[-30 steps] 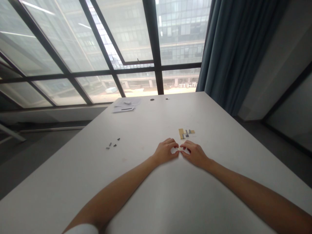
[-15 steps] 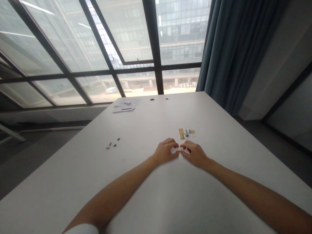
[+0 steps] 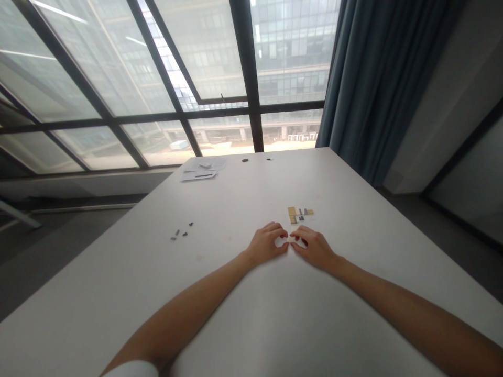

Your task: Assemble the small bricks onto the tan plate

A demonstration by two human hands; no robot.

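Observation:
My left hand [image 3: 268, 244] rests on the white table [image 3: 243, 303] with thumb and fingers curled toward each other. Facing it, my right hand [image 3: 313, 246] is curled the same way, its fingertips almost meeting those of the left. Between the fingertips there may be a tiny pale thing, too small to make out. Just beyond the hands lies a group of small yellow pieces [image 3: 291, 212] and small grey pieces [image 3: 305, 212], set close together; neither hand touches them.
Several small dark pieces [image 3: 185, 234] lie apart on the left. Papers [image 3: 198, 176] with a dark slim object on top are at the far left corner. A round dark spot [image 3: 245, 160] and a small black item [image 3: 269, 159] are near the far edge. A blue curtain [image 3: 361, 94] hangs at right.

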